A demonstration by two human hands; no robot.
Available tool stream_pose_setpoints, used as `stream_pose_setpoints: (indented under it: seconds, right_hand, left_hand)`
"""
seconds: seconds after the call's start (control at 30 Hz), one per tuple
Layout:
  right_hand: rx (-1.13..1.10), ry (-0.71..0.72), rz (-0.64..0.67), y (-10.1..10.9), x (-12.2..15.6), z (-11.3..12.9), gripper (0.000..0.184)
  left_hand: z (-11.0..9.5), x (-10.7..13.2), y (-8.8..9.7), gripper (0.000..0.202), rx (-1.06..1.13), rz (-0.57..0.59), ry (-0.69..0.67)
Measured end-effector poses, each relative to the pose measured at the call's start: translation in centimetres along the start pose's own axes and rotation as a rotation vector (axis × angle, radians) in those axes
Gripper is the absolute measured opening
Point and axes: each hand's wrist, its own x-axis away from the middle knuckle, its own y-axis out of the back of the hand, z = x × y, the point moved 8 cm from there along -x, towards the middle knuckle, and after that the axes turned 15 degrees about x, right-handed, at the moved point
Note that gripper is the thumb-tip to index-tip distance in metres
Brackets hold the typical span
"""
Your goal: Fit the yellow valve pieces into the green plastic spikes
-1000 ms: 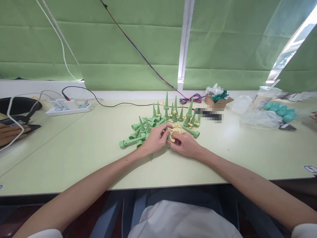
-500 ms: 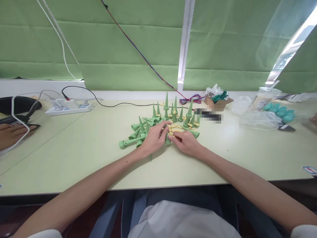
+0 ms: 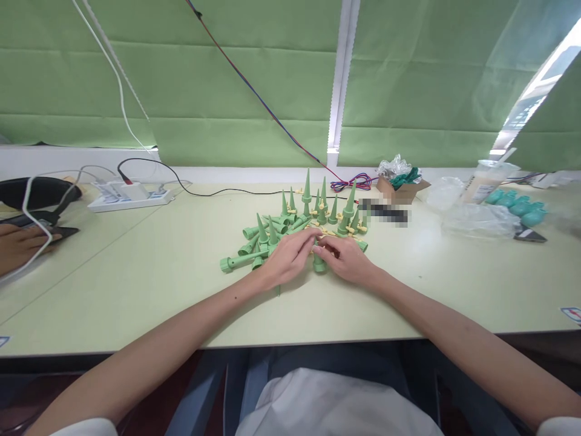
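Note:
A green plastic spike [image 3: 319,264] stands between my hands, its wide collar showing below the fingers. From the left, my left hand [image 3: 289,257] curls its fingers about the spike's upper part. My right hand [image 3: 348,258] pinches at the same spike from the other side, with fingertips partly hidden. Small yellow valve pieces [image 3: 333,232] lie just beyond the fingers, mostly covered by them. Behind these stand several upright green cones [image 3: 307,192], some with yellow pieces attached. To the left, more green spikes [image 3: 245,260] lie in a loose pile.
A white power strip [image 3: 131,200] with cables sits at the back left. Another person's hand [image 3: 20,247] rests at the far left. At the back right are a small cardboard box [image 3: 403,191], a drink cup [image 3: 483,183], a plastic bag [image 3: 481,221] and teal bulb-shaped items [image 3: 529,212].
My hands have shifted slightly to the right and come closer together. More of the green spike's collar shows below them, and the yellow pieces are more covered.

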Motion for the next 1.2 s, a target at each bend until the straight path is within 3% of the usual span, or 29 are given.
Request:
stream_pose_setpoints:
  seconds: [0.27, 0.5, 0.73, 0.87, 0.97, 1.07, 1.2]
  right_hand:
    - [-0.1, 0.036, 0.012, 0.3, 0.1, 0.6, 0.033]
    - [-0.181, 0.063, 0.038, 0.2, 0.2, 0.8, 0.016]
    - [-0.133, 0.072, -0.003, -0.3, 0.4, 0.6, 0.015]
    - [-0.105, 0.064, -0.067, -0.1, 0.5, 0.3, 0.017]
    - [-0.091, 0.051, -0.127, 0.6, 0.5, 0.4, 0.021]
    - [-0.051, 0.001, -0.218, 1.9, 0.4, 0.2, 0.024]
    - [0.029, -0.091, -0.394, 3.7, 0.5, -0.5, 0.023]
  left_hand:
    - [0.1, 0.2, -0.2, 0.041, 0.01, 0.025, -0.046]
    - [0.0, 0.3, 0.1, 0.043, 0.138, 0.009, 0.002]
    - [-1.5, 0.6, -0.7, 0.043, -0.042, 0.094, -0.128]
    - [-1.5, 0.9, -1.0, 0.044, -0.096, 0.118, -0.121]
    - [-1.4, 1.0, -0.9, 0.045, -0.116, 0.071, -0.103]
    - [-1.3, 1.2, -0.3, 0.043, -0.095, -0.057, -0.09]
    - [-1.3, 1.2, 0.6, 0.023, -0.104, -0.225, -0.132]
